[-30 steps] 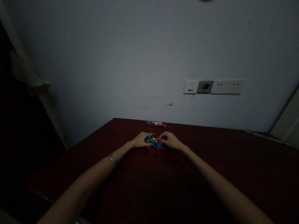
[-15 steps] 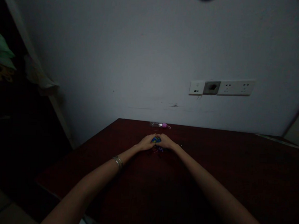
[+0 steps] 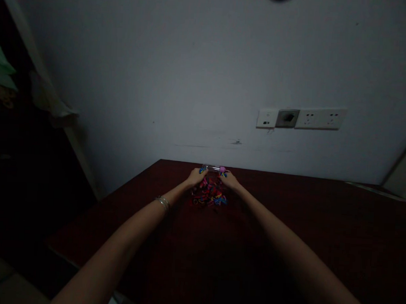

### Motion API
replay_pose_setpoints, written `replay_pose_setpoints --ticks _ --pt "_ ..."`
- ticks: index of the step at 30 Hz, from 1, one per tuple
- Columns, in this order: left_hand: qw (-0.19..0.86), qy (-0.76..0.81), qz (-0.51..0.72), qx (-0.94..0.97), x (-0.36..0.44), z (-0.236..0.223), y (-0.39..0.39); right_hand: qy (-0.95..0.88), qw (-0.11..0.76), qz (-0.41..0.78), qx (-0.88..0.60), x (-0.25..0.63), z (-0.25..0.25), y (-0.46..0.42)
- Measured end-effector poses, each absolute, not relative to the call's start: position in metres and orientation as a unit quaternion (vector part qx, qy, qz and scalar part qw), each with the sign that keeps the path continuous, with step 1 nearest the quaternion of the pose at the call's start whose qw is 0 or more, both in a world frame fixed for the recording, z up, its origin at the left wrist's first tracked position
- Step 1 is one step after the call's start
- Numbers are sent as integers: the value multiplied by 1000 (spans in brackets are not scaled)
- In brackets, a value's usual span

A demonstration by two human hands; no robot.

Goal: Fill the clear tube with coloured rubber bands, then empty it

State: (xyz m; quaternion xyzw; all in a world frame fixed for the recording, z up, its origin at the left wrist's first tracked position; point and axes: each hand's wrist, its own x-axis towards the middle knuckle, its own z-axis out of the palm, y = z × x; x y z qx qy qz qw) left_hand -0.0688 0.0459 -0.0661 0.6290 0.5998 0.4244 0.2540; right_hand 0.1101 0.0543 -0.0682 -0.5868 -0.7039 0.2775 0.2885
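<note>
Fingers of left hand [image 3: 193, 176] and right hand [image 3: 231, 180] curl round blue bands [image 3: 202, 170]; the pile [image 3: 209, 194] lies between, just below frame centre.

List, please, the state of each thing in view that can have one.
Left hand: partly closed, holding small blue-and-yellow pieces.
Right hand: partly closed, holding similar small pieces.
Multicoloured small loop-like pieces: loosely heaped on the dark red table.
Clear tube with pink cap: lying on its side, capped.
Silver-coloured bracelet: worn on left wrist.
White double wall socket: nothing plugged in.
</note>
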Motion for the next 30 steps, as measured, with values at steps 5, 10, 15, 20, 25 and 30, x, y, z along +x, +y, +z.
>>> replay_pose_setpoints --ticks 5,10,15,20,25,30 --pt "357 575 431 597 -66 -57 62 -633 330 366 -597 123 -56 62" --pt "434 521 419 603 -65 -51 68 -590 364 451 -562 124 -49 60" --pt "456 499 385 629 -73 -47 69 -590 367 497 -520 116 -43 55" --pt "395 543 343 657 -83 -42 64 -628 353 492 -489 110 -38 49" --pt "233 595 229 734 -93 -47 57 -795 217 376 -422 108 -39 44" --pt "188 541 42 818 -100 -61 36 -869 35 284 -404 104 -50 38"
